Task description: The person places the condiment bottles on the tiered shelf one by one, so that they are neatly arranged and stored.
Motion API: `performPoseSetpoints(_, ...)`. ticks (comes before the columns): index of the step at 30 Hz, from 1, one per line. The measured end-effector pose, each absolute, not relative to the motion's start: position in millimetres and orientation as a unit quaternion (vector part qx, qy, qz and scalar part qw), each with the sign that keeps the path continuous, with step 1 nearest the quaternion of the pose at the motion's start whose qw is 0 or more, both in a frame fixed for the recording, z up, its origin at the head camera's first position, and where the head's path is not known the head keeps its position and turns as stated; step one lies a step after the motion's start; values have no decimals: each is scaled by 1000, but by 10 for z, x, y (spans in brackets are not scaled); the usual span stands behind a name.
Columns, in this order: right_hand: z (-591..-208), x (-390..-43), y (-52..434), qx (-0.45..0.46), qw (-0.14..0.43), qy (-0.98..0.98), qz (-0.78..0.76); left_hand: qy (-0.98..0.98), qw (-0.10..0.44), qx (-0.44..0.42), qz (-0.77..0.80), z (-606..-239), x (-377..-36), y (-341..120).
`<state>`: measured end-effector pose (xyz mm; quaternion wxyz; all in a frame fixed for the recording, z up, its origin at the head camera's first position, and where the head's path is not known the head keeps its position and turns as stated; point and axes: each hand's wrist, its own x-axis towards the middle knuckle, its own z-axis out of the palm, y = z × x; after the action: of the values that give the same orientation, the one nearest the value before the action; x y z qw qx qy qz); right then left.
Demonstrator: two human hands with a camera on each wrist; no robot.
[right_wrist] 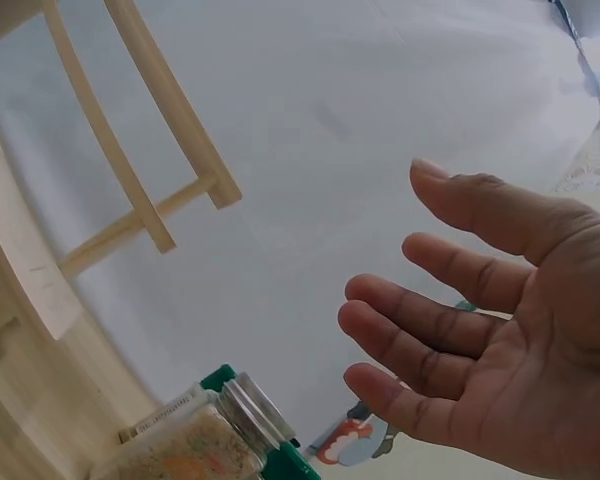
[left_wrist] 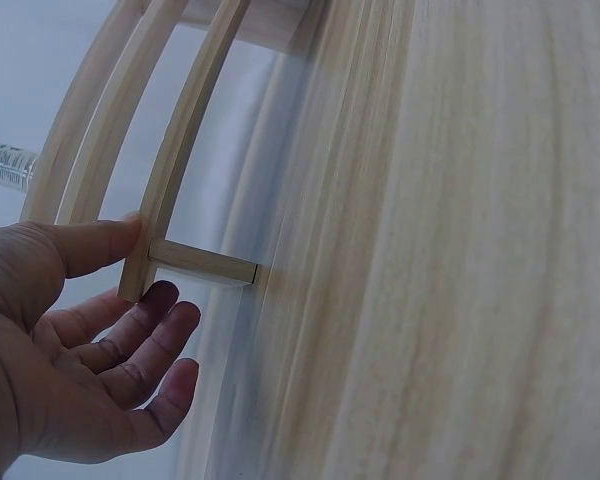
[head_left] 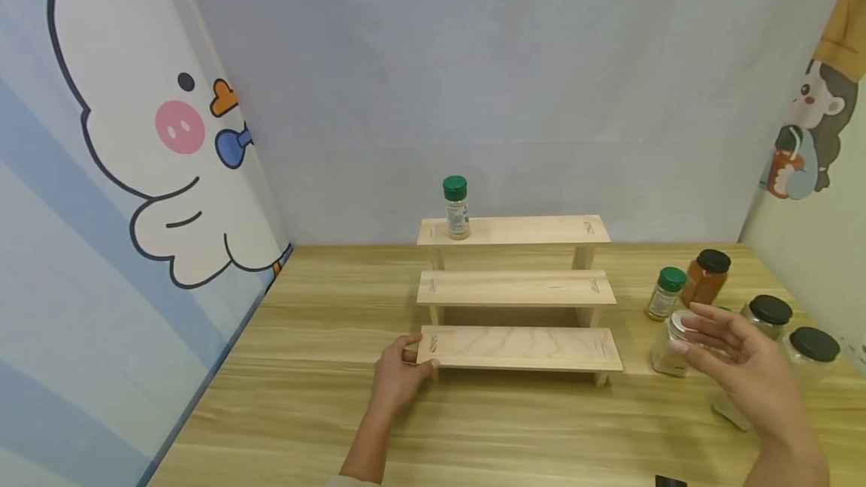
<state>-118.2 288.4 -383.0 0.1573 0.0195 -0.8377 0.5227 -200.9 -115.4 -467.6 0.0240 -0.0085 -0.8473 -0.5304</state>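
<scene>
Two hands out: left hand (head_left: 398,374) is pinching stepped rack (head_left: 517,288) at its bottom tier's left end, probably for steadying; right hand (head_left: 749,368) is hovering empty, fingers relaxed, near silver-lidded jar (head_left: 667,354) right of rack. One green-capped shaker (head_left: 457,210) is standing on rack's top tier (head_left: 531,230).

No text is legible (the shelf jar's label (head_left: 458,214) is too small).

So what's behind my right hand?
From the head camera, behind the right hand you can see parts of a silver-lidded jar and two black-lidded jars, plus a sliver of green lid. Whatever is under that green lid is covered.
</scene>
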Motion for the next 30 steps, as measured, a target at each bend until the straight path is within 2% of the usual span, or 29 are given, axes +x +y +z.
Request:
performPoseSetpoints(5, -3888, -1111, 3051, 30, 160, -849, 503, -845, 18, -6, -534, -4661, -2005, -1150)
performPoseSetpoints(16, -4004, -980, 3318, 37, 234, -830, 504, -847, 15, -5, -531, -4636, -1986, -1153)
performPoseSetpoints(23, -4116, -910, 3472, -62, 219, -855, 466, -848, 15, -2, -529, -4629, -1983, -1155)
performPoseSetpoints(30, -4202, -868, 3569, -94, 224, -843, 481, -850, 21, 1, -526, -4619, -1985, -1151)
